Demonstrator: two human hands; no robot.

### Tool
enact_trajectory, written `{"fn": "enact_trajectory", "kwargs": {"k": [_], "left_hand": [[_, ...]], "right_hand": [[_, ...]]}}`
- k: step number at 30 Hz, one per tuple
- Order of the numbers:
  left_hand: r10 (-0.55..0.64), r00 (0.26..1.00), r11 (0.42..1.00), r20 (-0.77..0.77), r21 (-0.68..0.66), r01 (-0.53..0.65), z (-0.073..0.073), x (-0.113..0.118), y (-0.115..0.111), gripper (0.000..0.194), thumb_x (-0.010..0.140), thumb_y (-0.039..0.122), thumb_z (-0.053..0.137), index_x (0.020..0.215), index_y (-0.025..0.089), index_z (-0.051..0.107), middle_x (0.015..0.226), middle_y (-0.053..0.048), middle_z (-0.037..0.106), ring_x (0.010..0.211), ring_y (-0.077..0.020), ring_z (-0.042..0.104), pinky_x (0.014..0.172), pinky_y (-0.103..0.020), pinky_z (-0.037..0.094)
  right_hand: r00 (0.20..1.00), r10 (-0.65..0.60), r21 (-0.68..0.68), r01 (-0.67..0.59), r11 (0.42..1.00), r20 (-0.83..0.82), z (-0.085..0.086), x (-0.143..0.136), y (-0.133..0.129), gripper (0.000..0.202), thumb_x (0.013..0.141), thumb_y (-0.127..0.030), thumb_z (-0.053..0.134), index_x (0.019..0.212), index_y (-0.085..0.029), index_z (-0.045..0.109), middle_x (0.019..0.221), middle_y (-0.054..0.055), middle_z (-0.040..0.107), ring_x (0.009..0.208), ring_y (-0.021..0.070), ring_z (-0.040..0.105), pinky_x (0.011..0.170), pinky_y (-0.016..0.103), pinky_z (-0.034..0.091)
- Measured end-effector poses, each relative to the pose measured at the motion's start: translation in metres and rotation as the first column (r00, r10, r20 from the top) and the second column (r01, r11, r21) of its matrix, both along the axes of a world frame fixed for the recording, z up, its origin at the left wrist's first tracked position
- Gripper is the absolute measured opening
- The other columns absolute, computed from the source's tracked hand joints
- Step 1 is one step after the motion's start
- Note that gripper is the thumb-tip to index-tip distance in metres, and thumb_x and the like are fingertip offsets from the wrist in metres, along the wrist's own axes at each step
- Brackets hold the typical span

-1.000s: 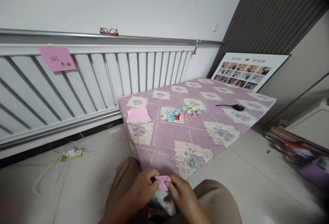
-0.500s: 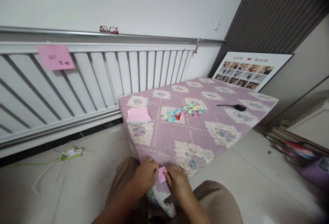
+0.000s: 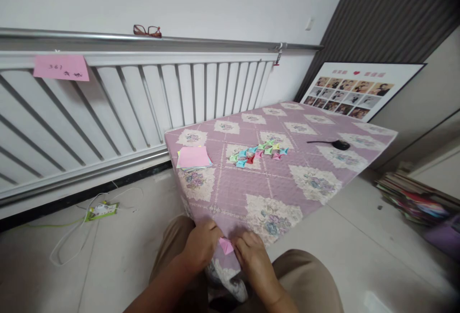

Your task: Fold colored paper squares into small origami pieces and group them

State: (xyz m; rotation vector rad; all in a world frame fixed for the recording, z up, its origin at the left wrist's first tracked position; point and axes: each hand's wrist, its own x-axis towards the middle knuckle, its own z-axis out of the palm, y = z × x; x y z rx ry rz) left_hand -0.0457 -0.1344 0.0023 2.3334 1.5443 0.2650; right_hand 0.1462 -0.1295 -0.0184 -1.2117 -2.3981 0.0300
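Note:
A small folded piece of pink paper (image 3: 226,245) is pinched between my two hands at the near corner of the table. My left hand (image 3: 201,245) grips its left edge, fingers closed. On the opposite side, my right hand (image 3: 251,255) holds the right edge between thumb and fingers. Creases run across the paper's top face. Farther up the table lies a cluster of several small folded paper pieces (image 3: 250,159) in green, blue, pink, red and yellow. A stack of square paper sheets (image 3: 193,157), pink on top, rests near the left edge.
A patterned purple cloth covers the table (image 3: 230,193). Toward its right side lies a black ladle-shaped object (image 3: 340,145). A radiator (image 3: 187,92) stands along the wall, with glasses (image 3: 147,30) on the pipe. A green power strip (image 3: 102,211) with cables lies on the floor.
The pink paper's flat square top now looks narrower and more pointed, with its upper edge folded in. Both hands keep their hold on it. The view has shifted slightly.

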Motion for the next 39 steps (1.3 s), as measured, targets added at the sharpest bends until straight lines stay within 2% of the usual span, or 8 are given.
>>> {"fn": "enact_trajectory", "kwargs": {"k": [4, 7, 11, 14, 20, 26, 30, 39], "left_hand": [[-0.050, 0.995, 0.992, -0.084, 0.114, 0.060, -0.006, -0.002, 0.000, 0.014, 0.092, 0.027, 0.051, 0.090, 0.020, 0.063, 0.094, -0.004, 0.059, 0.088, -0.0191, 0.052, 0.074, -0.030, 0.040], [-0.127, 0.979, 0.979, -0.158, 0.142, 0.150, -0.008, -0.005, -0.001, 0.013, 0.091, 0.028, 0.052, 0.092, 0.019, 0.062, 0.093, -0.005, 0.060, 0.088, -0.0199, 0.052, 0.075, -0.032, 0.040], [-0.158, 0.958, 0.967, -0.239, 0.157, 0.199, -0.002, -0.006, -0.007, 0.020, 0.094, 0.024, 0.047, 0.109, 0.018, 0.059, 0.101, -0.007, 0.061, 0.089, -0.0211, 0.053, 0.075, -0.033, 0.041], [-0.162, 0.948, 0.966, -0.274, 0.154, 0.210, 0.006, -0.004, -0.017, 0.031, 0.096, 0.025, 0.043, 0.126, 0.020, 0.049, 0.108, -0.008, 0.060, 0.094, -0.0229, 0.053, 0.076, -0.034, 0.041], [-0.148, 0.931, 0.969, -0.334, 0.137, 0.203, 0.012, -0.002, -0.037, 0.038, 0.098, 0.024, 0.035, 0.136, 0.023, 0.039, 0.129, -0.013, 0.051, 0.107, -0.0259, 0.050, 0.079, -0.036, 0.041], [-0.088, 0.935, 0.980, -0.344, 0.140, 0.143, 0.004, -0.001, -0.043, 0.040, 0.098, 0.027, 0.034, 0.138, 0.026, 0.039, 0.137, -0.013, 0.046, 0.111, -0.0280, 0.049, 0.082, -0.040, 0.042], [-0.070, 0.935, 0.974, -0.348, 0.178, 0.139, 0.000, -0.001, -0.044, 0.041, 0.098, 0.029, 0.035, 0.139, 0.028, 0.037, 0.138, -0.011, 0.046, 0.113, -0.0276, 0.048, 0.082, -0.040, 0.043], [-0.057, 0.941, 0.971, -0.333, 0.199, 0.129, -0.007, -0.005, -0.051, 0.043, 0.099, 0.032, 0.032, 0.141, 0.034, 0.034, 0.142, -0.008, 0.041, 0.118, -0.0262, 0.045, 0.087, -0.039, 0.044]], "right_hand": [[0.998, 0.045, 0.036, -0.046, 0.998, 0.047, 0.002, 0.004, -0.004, 0.009, 0.085, -0.015, 0.058, 0.084, -0.022, 0.064, 0.077, 0.002, 0.056, 0.076, 0.0187, 0.050, 0.073, 0.032, 0.038], [0.995, 0.076, 0.041, -0.078, 0.996, 0.068, 0.004, 0.007, -0.007, 0.018, 0.083, -0.014, 0.063, 0.098, -0.023, 0.064, 0.082, 0.002, 0.059, 0.080, 0.0193, 0.051, 0.078, 0.034, 0.039], [0.992, 0.082, 0.028, -0.085, 0.996, 0.094, 0.005, 0.009, -0.012, 0.033, 0.080, -0.013, 0.067, 0.110, -0.024, 0.062, 0.088, 0.003, 0.062, 0.085, 0.0203, 0.053, 0.083, 0.037, 0.040], [0.991, 0.064, 0.010, -0.065, 0.998, 0.119, 0.003, 0.010, -0.017, 0.042, 0.078, -0.010, 0.068, 0.117, -0.023, 0.059, 0.094, 0.004, 0.064, 0.089, 0.0218, 0.054, 0.089, 0.039, 0.039], [0.992, 0.074, -0.021, -0.072, 0.997, 0.106, 0.003, 0.016, -0.027, 0.049, 0.081, -0.009, 0.061, 0.127, -0.025, 0.053, 0.112, 0.006, 0.064, 0.103, 0.0244, 0.054, 0.093, 0.042, 0.038], [0.997, 0.073, -0.045, -0.074, 0.996, -0.016, 0.009, 0.022, -0.028, 0.039, 0.083, -0.009, 0.056, 0.118, -0.026, 0.058, 0.114, 0.003, 0.065, 0.106, 0.0221, 0.055, 0.093, 0.039, 0.038], [0.995, -0.053, -0.162, 0.039, 0.986, -0.083, 0.017, 0.013, -0.020, 0.017, 0.088, -0.017, 0.052, 0.097, -0.024, 0.065, 0.095, 0.003, 0.067, 0.090, 0.0203, 0.059, 0.085, 0.036, 0.040], [0.975, -0.200, -0.421, 0.220, 0.880, 0.093, 0.040, -0.022, 0.004, 0.010, 0.083, -0.019, 0.055, 0.080, -0.022, 0.065, 0.086, 0.003, 0.065, 0.086, 0.0190, 0.058, 0.074, 0.028, 0.036]]}}
